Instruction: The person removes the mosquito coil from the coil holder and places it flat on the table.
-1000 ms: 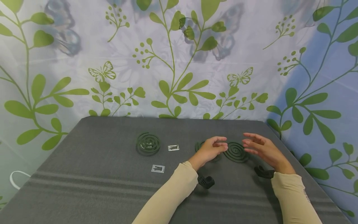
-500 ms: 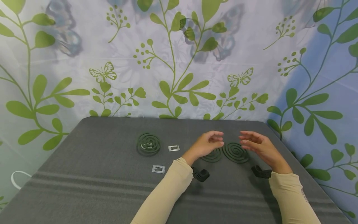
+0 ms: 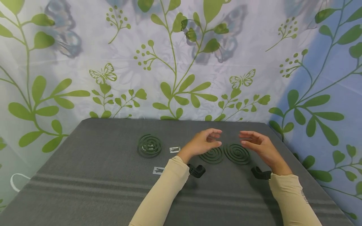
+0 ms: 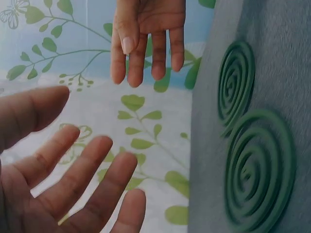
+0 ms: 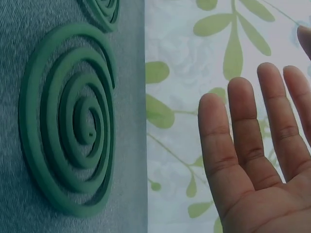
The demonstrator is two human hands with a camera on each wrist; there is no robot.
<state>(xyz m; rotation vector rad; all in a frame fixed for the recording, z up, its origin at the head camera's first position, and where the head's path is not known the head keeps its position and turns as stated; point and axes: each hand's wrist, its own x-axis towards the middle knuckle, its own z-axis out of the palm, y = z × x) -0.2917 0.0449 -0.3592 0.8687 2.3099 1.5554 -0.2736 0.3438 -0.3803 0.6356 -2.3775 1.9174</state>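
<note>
Beige sleeves [image 3: 161, 194] nearest. Left hand [image 3: 199, 142] and right hand [image 3: 259, 147] empty, fingers loosely spread. Lower, left coil [image 3: 212, 155] and right coil [image 3: 237, 153] lie flat toward the counter's [image 3: 99, 150] far right corner. Probably brittle: best supported evenly under outer rings.

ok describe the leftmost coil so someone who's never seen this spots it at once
In the head view, find the grey-covered table and go to its far half, left of centre. Left of a small silvery metal stand there is a dark green mosquito coil. Unlike the other two green coils, which lie side by side farther right, it shows silvery metal through its rings.
</note>
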